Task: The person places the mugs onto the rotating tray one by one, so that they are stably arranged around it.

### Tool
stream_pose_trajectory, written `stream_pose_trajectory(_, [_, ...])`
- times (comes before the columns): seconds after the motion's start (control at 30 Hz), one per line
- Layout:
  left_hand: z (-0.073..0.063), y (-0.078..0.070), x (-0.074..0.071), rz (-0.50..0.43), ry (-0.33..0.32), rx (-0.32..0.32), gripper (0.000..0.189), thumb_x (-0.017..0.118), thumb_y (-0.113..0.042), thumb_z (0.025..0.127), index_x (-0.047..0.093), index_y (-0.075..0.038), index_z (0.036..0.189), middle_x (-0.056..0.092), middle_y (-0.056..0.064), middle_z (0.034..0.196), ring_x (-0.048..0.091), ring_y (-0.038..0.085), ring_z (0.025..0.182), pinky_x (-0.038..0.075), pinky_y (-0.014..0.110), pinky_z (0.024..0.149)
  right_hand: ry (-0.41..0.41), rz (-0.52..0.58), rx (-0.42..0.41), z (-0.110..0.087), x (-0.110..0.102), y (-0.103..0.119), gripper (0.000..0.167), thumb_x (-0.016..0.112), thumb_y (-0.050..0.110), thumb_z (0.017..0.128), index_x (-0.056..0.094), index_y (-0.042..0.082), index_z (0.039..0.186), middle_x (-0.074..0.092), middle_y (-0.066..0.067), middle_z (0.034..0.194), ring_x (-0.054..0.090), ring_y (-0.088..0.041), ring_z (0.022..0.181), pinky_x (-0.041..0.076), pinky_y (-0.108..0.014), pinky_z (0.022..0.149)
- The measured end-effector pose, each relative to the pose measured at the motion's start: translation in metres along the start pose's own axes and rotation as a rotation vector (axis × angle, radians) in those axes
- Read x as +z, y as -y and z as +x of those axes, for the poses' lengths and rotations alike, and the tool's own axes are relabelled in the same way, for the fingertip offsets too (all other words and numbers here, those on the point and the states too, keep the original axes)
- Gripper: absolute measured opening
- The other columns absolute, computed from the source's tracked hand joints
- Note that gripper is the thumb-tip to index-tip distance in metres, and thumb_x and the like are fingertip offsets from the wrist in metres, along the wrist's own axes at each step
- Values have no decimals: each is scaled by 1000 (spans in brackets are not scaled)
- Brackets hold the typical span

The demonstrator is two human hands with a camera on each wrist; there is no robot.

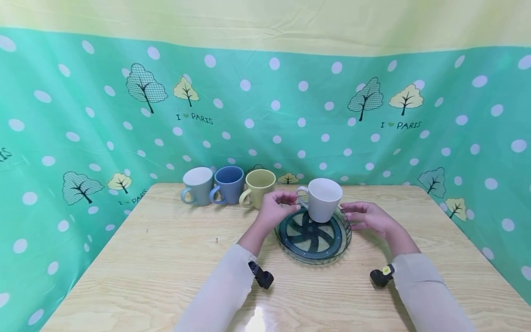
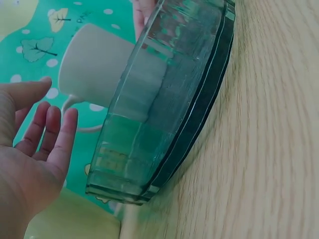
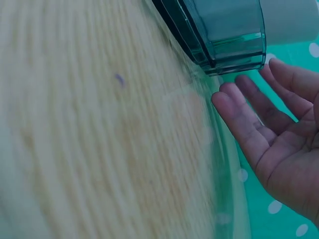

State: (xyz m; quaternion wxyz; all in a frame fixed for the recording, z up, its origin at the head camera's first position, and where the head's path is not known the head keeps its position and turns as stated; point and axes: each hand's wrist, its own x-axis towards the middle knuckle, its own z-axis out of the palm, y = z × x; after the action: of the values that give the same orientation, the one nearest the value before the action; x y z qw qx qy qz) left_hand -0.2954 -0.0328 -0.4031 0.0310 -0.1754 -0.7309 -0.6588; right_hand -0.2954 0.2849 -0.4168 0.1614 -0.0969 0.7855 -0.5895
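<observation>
A white mug stands upright inside a round, clear greenish glass tray with a dark swirl-patterned base, its handle turned left. Beside that handle is my left hand, fingers loosely bent; the left wrist view shows a gap between thumb and fingertips with nothing pinched there. My right hand hovers at the tray's right side, fingers spread and relaxed. In the right wrist view its fingertips lie just outside the tray wall, and whether any finger touches it I cannot tell.
Left of the tray, along the table's back edge, stand a yellow mug, a dark blue mug and a grey-blue mug, handles to the left. A dotted green curtain hangs behind the wooden table.
</observation>
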Motion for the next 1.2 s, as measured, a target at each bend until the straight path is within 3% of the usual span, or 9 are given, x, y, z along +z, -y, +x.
stream_pose_trajectory(0.43, [-16, -7, -10, -38, 133, 38, 38, 71, -4, 88, 59, 7, 123, 61, 18, 119, 59, 29, 105, 54, 28, 88, -19, -39, 4, 6, 2, -7, 48, 61, 10, 96, 46, -6, 139, 41, -26, 146, 57, -30, 117, 56, -42, 91])
stream_pose_trajectory(0.6, [-31, -27, -17, -50, 162, 36, 38, 68, 0, 89, 54, 11, 123, 58, 20, 121, 53, 43, 112, 52, 34, 94, -57, -37, 28, 4, 6, -6, 47, 61, 8, 96, 47, -5, 138, 43, -26, 145, 57, -32, 118, 57, -40, 88])
stream_pose_trajectory(0.7, [-41, -39, -22, -67, 151, 40, 39, 68, 0, 89, 53, 12, 124, 58, 20, 122, 53, 38, 111, 51, 36, 96, -69, -32, 38, 2, 9, -4, 46, 61, 7, 95, 48, -4, 138, 44, -26, 144, 58, -31, 117, 58, -39, 88])
stream_pose_trajectory(0.8, [-45, -39, -26, -77, 129, 37, 41, 68, 3, 86, 54, 12, 123, 58, 19, 121, 54, 27, 109, 50, 41, 98, -61, -14, 30, -1, 11, -4, 47, 61, 5, 95, 47, -6, 138, 44, -27, 144, 59, -30, 116, 57, -39, 88])
stream_pose_trajectory(0.93, [-50, -39, -32, -100, 108, 55, 39, 68, 5, 85, 55, 13, 120, 57, 23, 120, 53, 27, 108, 49, 48, 99, -54, 10, 12, -4, 12, -5, 48, 60, 3, 95, 44, -10, 138, 42, -30, 143, 60, -29, 113, 57, -39, 88])
stream_pose_trajectory(1.13, [-56, -39, -40, -70, 110, 85, 41, 69, 4, 85, 55, 10, 123, 52, 25, 125, 50, 24, 109, 48, 51, 98, -66, 41, 9, -10, 14, -4, 50, 61, 2, 94, 42, -12, 138, 39, -31, 145, 62, -26, 110, 57, -38, 88])
stream_pose_trajectory(1.2, [-56, -33, -43, -71, 118, 92, 44, 68, 5, 85, 52, 10, 126, 51, 24, 127, 49, 25, 110, 47, 53, 99, -70, 49, 14, -11, 14, -3, 51, 62, 3, 94, 42, -11, 138, 38, -31, 145, 62, -24, 109, 57, -38, 88])
